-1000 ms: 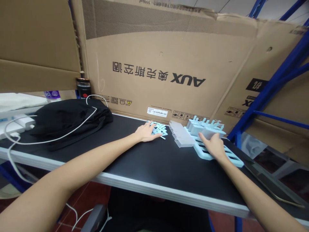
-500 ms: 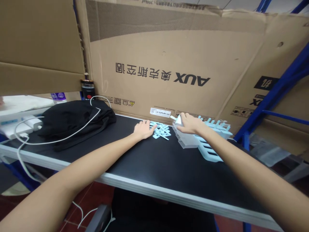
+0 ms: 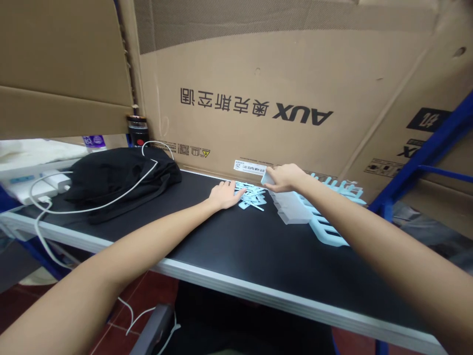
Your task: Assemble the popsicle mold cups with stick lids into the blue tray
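Head: light-blue piece [image 3: 266,179] pinched in right grip [image 3: 284,178].

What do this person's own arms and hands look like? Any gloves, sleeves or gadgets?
The left hand and right hand are bare, with no gloves seen. No sleeve shows on the visible part of the left arm or right arm, and I see no watch, cable or marking on either.

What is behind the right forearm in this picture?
Behind the right forearm, a slotted light-blue rack shows below it and light-blue prongs above, with cardboard beyond. The part between is covered, so I cannot tell what is there.
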Demonstrator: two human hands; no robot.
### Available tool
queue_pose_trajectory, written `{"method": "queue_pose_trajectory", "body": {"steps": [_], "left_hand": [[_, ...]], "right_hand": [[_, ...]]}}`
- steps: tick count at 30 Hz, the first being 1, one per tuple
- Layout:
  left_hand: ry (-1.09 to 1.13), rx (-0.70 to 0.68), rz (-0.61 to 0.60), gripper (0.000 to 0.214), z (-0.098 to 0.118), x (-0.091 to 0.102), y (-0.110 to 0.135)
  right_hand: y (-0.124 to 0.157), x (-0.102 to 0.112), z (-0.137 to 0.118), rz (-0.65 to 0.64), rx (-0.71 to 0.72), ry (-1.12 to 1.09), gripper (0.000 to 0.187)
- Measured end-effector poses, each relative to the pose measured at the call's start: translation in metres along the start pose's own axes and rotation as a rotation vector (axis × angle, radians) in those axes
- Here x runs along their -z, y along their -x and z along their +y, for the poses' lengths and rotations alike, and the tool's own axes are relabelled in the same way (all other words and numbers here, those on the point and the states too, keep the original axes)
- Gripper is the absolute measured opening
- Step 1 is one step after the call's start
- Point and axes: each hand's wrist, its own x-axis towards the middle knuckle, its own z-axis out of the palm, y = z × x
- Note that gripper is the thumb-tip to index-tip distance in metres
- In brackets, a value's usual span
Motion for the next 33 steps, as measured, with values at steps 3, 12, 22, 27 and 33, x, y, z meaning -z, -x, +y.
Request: {"method": "queue_pose_trajectory", "body": {"steps": [3, 12, 22, 27, 33], "left_hand": [[0.002, 0.0, 0.007, 0.077, -0.001, -0.002, -0.002], [0.059, 0.023, 0.024, 0.071, -0.006, -0.005, -0.006], [1.034, -0.046, -0.153, 0.051, -0.03, 0.016, -0.018], [1.315, -0.063, -0.262, 0.042, -0.041, 0.033, -0.018], [1.149, 0.011, -0.053, 0.031, -0.072, 0.038, -0.028]], "right_hand": [[-0.004, 0.004, -0.004, -0.018, 0.027, 0.021, 0.057], [-0.007, 0.007, -0.008, -0.089, -0.076, -0.067, 0.073], [-0.013, 0.011, -0.048, 0.152, 0.024, -0.689, 0.065], [-0.029, 0.015, -0.095, 0.225, -0.209, -0.989, 0.038], [-0.021, 0.012, -0.075, 0.318, -0.234, -0.997, 0.046]]}}
